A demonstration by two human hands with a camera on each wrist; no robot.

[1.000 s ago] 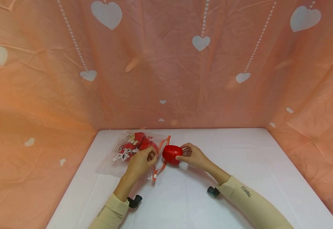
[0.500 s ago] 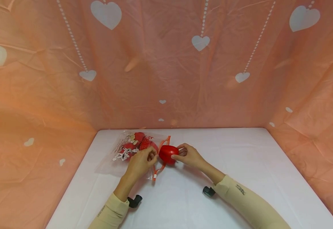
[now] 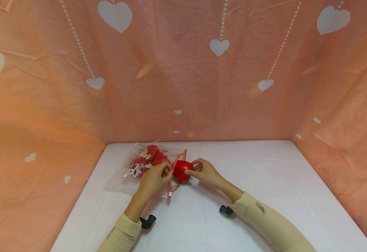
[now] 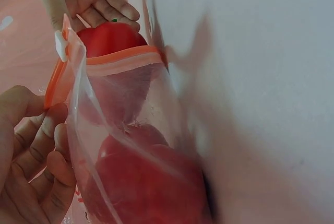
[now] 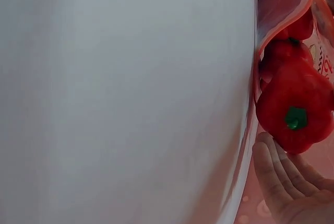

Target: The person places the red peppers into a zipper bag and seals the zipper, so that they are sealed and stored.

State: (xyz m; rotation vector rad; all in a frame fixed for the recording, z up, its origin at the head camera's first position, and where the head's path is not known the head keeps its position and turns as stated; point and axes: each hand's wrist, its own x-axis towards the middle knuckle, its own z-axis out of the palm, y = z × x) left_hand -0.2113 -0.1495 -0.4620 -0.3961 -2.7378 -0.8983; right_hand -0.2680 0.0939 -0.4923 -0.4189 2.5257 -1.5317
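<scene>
In the head view, a clear plastic zip bag (image 3: 117, 183) with an orange zip edge and printed cartoon figures lies flat at the table's left. Several red bell peppers (image 4: 148, 187) show through its film. My left hand (image 3: 153, 177) pinches the orange edge (image 4: 52, 85) between thumb and finger, keeping the mouth apart. Another red bell pepper (image 3: 181, 171), its green stem (image 5: 296, 118) facing out, sits partly inside the mouth. My right hand (image 3: 207, 173) holds this pepper from the right, thumb on the near side and fingers on the far side.
A white slider (image 4: 61, 45) sits at one end of the zip. The white table (image 3: 281, 196) meets an orange curtain (image 3: 246, 115) with white hearts at the back and sides. A dark wrist camera (image 3: 226, 210) hangs under the right sleeve.
My right hand has moved left with the bell pepper, bringing it from just outside the zip edge partly into the bag's mouth. The left hand stays at the edge.
</scene>
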